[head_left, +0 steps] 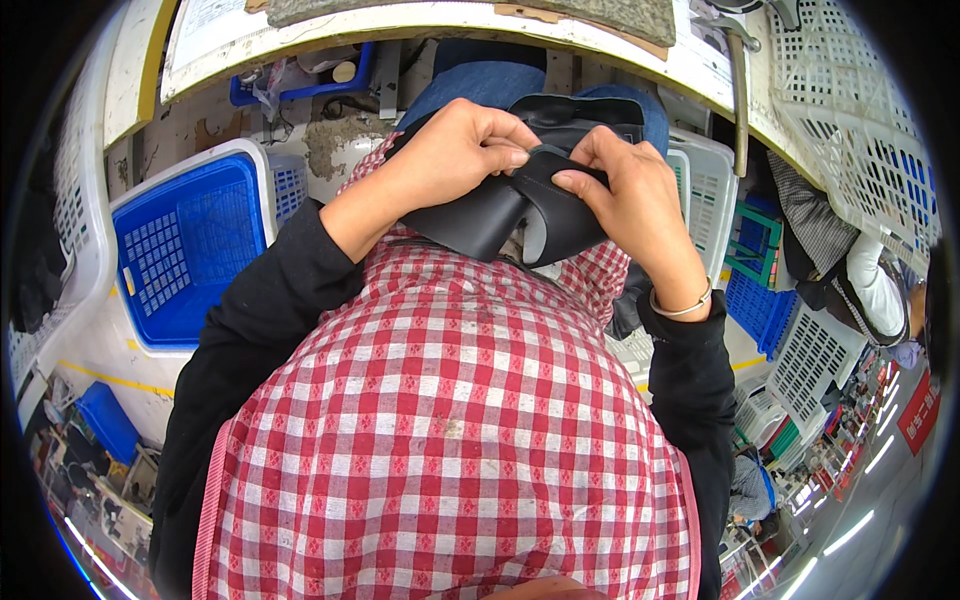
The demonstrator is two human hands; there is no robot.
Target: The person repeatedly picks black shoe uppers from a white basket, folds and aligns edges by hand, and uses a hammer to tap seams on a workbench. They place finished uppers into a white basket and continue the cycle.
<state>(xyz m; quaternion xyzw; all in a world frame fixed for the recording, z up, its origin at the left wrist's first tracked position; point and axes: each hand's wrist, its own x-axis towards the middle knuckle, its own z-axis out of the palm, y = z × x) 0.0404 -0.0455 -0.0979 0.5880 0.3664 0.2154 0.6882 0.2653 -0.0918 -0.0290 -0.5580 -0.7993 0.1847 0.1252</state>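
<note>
A black leather piece (470,222), smooth and soft-looking with a grey underside at one flap, lies over my lap. My left hand (455,158) pinches its upper edge between thumb and fingers. Close by on the right, my right hand (632,190) grips the same piece, the thumb on top and the fingers curled behind. A seam line runs across the leather between the two hands. More dark leather folds (580,112) show behind the hands; whether they belong to the same piece I cannot tell.
A worktable edge (400,50) runs across the far side, with a grey slab (590,22) and a hammer-like metal tool (738,90) on it. A blue basket (190,240) stands at left. White crates (850,110) are at right, where another person's sleeve (875,285) shows.
</note>
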